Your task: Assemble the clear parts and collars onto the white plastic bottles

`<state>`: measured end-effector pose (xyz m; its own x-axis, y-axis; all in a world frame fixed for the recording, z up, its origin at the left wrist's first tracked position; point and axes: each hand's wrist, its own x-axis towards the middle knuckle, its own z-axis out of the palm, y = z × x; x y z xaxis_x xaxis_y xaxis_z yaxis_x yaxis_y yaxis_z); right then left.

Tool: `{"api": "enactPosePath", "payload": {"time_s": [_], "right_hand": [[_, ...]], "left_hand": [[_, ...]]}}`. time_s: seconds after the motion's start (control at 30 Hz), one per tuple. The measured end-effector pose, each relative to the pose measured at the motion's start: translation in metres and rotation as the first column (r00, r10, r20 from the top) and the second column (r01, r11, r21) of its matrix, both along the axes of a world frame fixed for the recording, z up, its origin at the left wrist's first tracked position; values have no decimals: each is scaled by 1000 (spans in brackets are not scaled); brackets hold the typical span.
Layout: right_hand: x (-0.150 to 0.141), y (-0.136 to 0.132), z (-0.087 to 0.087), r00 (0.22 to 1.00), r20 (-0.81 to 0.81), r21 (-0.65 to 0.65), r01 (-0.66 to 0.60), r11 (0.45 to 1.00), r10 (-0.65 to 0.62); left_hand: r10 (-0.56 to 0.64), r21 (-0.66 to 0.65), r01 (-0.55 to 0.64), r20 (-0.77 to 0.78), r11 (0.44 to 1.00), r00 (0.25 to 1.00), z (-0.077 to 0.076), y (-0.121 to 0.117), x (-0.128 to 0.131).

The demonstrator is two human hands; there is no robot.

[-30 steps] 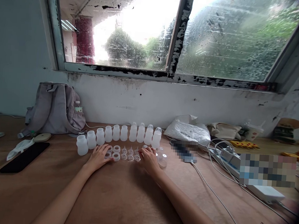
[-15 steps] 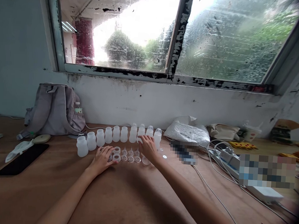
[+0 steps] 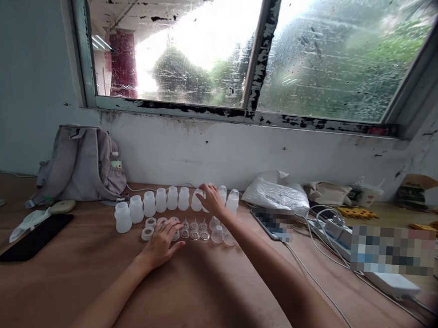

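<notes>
Now: left hand (image 3: 164, 240) flat on bench (image 3: 202, 302), palm down, fingers spread, gripping nothing, fingertips over white rings (image 3: 149, 227) and small clear teats (image 3: 195, 230) in row. Right hand (image 3: 211, 199) stretched further out, loosely open, fingers resting on top of one white bottle (image 3: 197, 201) in back row; closed grip or mere touch, cannot tell. Row of white bottles (image 3: 149, 204) curving from left of left hand to just right of right hand, last two capped with clear domes (image 3: 233, 194). Clear caps (image 3: 217, 233) lying just right of left hand, under right forearm. Grey backpack (image 3: 80, 163) far left of both hands by wall, black phone (image 3: 36, 237) and white cloth (image 3: 31, 219) in front of it. Plastic bag (image 3: 275, 192), power strip (image 3: 379, 280) and white cables (image 3: 319, 286) off to right of right arm. Window (image 3: 249, 51) above, beyond both hands.
</notes>
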<state>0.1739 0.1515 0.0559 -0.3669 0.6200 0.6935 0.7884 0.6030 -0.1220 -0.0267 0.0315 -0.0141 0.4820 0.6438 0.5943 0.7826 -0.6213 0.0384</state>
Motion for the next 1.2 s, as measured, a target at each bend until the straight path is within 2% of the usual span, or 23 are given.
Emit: {"api": "enactPosePath", "payload": {"time_s": [0.07, 0.17, 0.27, 0.33, 0.43, 0.53, 0.63, 0.77, 0.9, 0.97, 1.07, 1.2], "right_hand": [[4, -20, -3, 986, -133, 13, -97, 995, 98], [13, -57, -6, 874, -437, 95, -191, 977, 213], [21, -98, -9, 768, -599, 7, -276, 961, 225], [26, -118, -14, 732, -655, -103, -332, 938, 188], [31, -135, -22, 715, -680, -186, -385, 904, 165], [36, -139, -26, 826, -531, -277, -379, 883, 188], [40, -140, -27, 911, -356, -299, -323, 898, 209], [43, -142, -30, 939, -295, -208, -245, 947, 178], [43, -142, -32, 936, -311, -153, -219, 964, 164], [43, -141, -32, 935, -319, -134, -210, 969, 158], [44, -139, -32, 928, -341, -108, -193, 975, 146], [48, -133, -32, 902, -404, -95, -207, 974, 153]], "left_hand": [[-32, 13, 32, 6, 999, 999, 3, -4, 4], [-65, 66, 61, 64, 996, 996, 7, -11, 12], [-31, 81, 13, 226, 997, 974, 13, -19, 23], [5, -11, -1, 342, 1000, 940, 15, -23, 31], [17, -226, 84, 412, 971, 911, 16, -30, 40], [-36, -377, 207, 413, 903, 910, 16, -37, 41], [-80, -500, 323, 447, 804, 891, 20, -43, 41], [-92, -611, 475, 550, 634, 830, 26, -50, 44], [-29, -680, 598, 650, 424, 759, 27, -50, 47], [-6, -688, 637, 678, 348, 735, 26, -49, 47], [14, -675, 680, 712, 286, 702, 27, -47, 48], [54, -661, 706, 739, 253, 672, 29, -44, 51]]}}
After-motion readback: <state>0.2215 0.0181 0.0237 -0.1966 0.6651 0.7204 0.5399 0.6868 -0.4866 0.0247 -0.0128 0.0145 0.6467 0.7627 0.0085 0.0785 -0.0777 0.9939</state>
